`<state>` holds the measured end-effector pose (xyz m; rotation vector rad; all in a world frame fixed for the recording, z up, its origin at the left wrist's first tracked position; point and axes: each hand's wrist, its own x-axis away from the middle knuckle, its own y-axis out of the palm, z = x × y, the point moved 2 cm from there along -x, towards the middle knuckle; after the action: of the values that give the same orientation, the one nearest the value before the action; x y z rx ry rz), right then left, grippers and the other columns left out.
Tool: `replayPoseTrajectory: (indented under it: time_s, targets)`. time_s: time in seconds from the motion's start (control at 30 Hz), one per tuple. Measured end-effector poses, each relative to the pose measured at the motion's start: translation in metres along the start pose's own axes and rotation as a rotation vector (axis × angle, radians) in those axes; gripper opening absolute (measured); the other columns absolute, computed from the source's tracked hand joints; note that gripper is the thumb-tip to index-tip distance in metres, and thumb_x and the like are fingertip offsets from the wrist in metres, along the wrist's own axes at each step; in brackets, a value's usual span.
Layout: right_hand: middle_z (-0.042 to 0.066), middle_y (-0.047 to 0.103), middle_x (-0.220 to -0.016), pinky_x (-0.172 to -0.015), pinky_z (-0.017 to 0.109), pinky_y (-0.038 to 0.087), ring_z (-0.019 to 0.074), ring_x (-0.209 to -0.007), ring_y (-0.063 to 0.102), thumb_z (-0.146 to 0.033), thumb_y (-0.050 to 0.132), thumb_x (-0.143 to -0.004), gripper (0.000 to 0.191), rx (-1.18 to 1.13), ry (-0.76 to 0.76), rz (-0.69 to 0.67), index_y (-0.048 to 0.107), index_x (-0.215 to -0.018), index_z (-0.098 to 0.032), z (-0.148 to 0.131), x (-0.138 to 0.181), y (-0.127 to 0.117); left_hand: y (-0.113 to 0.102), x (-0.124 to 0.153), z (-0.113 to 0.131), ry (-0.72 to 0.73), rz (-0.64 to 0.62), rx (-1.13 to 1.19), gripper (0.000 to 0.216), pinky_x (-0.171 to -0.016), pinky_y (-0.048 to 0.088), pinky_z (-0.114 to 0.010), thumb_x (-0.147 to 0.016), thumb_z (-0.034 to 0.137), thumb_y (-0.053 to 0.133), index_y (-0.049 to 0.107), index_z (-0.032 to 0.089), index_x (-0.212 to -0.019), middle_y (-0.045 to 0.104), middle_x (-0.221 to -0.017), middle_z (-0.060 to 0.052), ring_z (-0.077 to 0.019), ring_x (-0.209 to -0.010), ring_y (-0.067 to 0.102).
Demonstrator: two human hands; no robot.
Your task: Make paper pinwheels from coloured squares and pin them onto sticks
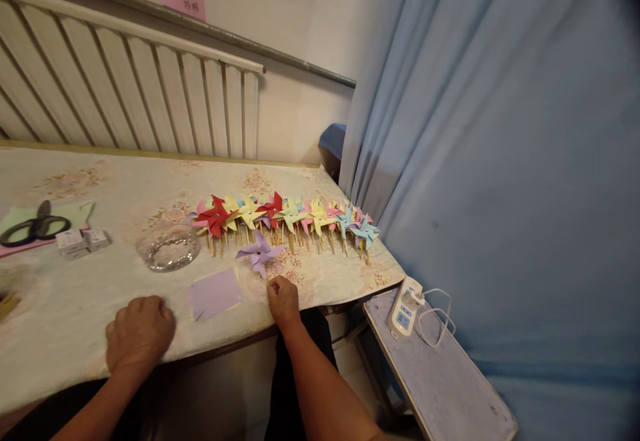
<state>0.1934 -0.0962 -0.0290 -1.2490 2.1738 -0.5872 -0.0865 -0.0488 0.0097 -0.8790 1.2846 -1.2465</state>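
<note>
My right hand [283, 302] rests near the table's front edge, fingers curled round the lower end of a stick that carries a purple paper pinwheel [259, 252]. My left hand [139, 333] lies knuckles-up on the tablecloth with fingers curled under; nothing shows in it. Between the hands lies a purple paper square [215, 293]. Behind the purple pinwheel, a row of several coloured pinwheels [285, 218] on sticks lies across the table.
A clear glass dish [168, 248] holding small shiny pieces sits left of the row. Black scissors [34, 227] and small white boxes [81, 241] lie at far left. A radiator [125, 88] stands behind the table. A blue curtain [500, 161] hangs right, above a low shelf with a white device [406, 306].
</note>
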Motion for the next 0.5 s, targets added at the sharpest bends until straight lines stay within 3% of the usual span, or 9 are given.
replayPoseTrajectory:
  time_s: [0.2, 0.3, 0.33, 0.5]
  targets:
    - [0.001, 0.066, -0.073, -0.067, 0.024, 0.039, 0.0163, -0.072, 0.06, -0.005, 0.058, -0.079, 0.016, 0.017, -0.006, -0.018, 0.065, -0.076, -0.02, 0.0, -0.001, 0.0, 0.003, 0.0, -0.001, 0.031, -0.027, -0.057, 0.039, -0.075, 0.038, -0.043, -0.094, 0.031, 0.033, 0.065, 0.009, -0.104, 0.064, -0.109, -0.024, -0.0386, -0.097, 0.058]
    - [0.001, 0.067, -0.073, -0.067, 0.024, 0.038, 0.016, -0.072, 0.059, -0.006, 0.058, -0.08, 0.016, 0.038, 0.007, -0.034, 0.066, -0.076, -0.02, 0.0, -0.001, 0.001, 0.012, -0.003, -0.003, -0.008, -0.028, -0.08, 0.038, -0.076, 0.039, -0.041, -0.096, 0.03, 0.033, 0.066, 0.012, -0.1, 0.065, -0.108, -0.021, -0.0358, -0.096, 0.058]
    - [0.001, 0.067, -0.073, -0.067, 0.024, 0.038, 0.0159, -0.072, 0.059, -0.006, 0.058, -0.08, 0.016, 0.045, 0.01, -0.04, 0.066, -0.077, -0.02, 0.001, -0.001, 0.001, 0.015, -0.004, -0.006, -0.087, -0.015, -0.102, 0.038, -0.076, 0.039, -0.042, -0.095, 0.028, 0.032, 0.067, 0.012, -0.096, 0.066, -0.106, -0.02, -0.0354, -0.095, 0.058]
    - [0.001, 0.067, -0.075, -0.067, 0.024, 0.037, 0.0158, -0.073, 0.059, -0.007, 0.058, -0.082, 0.015, 0.065, 0.013, -0.054, 0.067, -0.078, -0.019, 0.001, -0.002, 0.002, 0.03, -0.009, -0.01, -0.072, 0.039, -0.116, 0.039, -0.075, 0.039, -0.042, -0.096, 0.028, 0.031, 0.068, 0.014, -0.095, 0.066, -0.105, -0.019, -0.0349, -0.094, 0.058]
